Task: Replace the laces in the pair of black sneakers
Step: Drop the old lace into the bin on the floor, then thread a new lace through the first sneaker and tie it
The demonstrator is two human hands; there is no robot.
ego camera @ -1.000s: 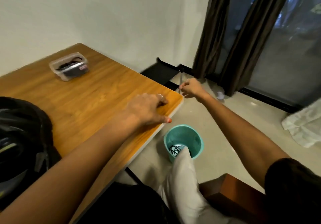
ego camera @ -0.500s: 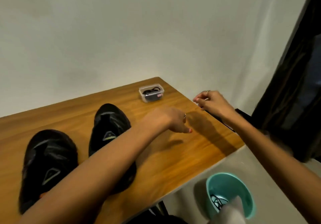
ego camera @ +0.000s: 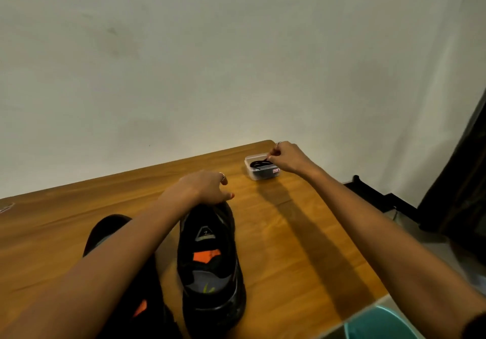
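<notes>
The right hand [ego camera: 285, 158], which half a second earlier hovers over the table's far right corner, is now at the small clear plastic box [ego camera: 261, 171] and pinches the end of a black lace [ego camera: 259, 164] coiled inside it, thumb and forefinger closed on the strand. The left hand [ego camera: 203, 187], earlier held in the air with fingers curled, now rests on the toe of the right-hand black sneaker [ego camera: 210, 259], fingers bent over its front edge, steadying it. The view has also swung from the floor back to the wooden table [ego camera: 302, 233].

Judged from this, the old laces appear already out: no lacing is visible across this sneaker's tongue, and fetching a replacement lace is the step in hand. Threading has not begun.

Relative to the box: the steadied sneaker lies nearer the person and to the left, well apart from it, toe pointing toward the wall; the second black sneaker [ego camera: 110, 229] lies further left again, largely hidden under the left forearm. A teal bucket [ego camera: 378, 324] shows off the table's near right edge, on the floor below. A dark curtain [ego camera: 462, 180] hangs to the right of the box. Nothing lies on the table between box and sneaker; the lace's coil may snag as it lifts.
</notes>
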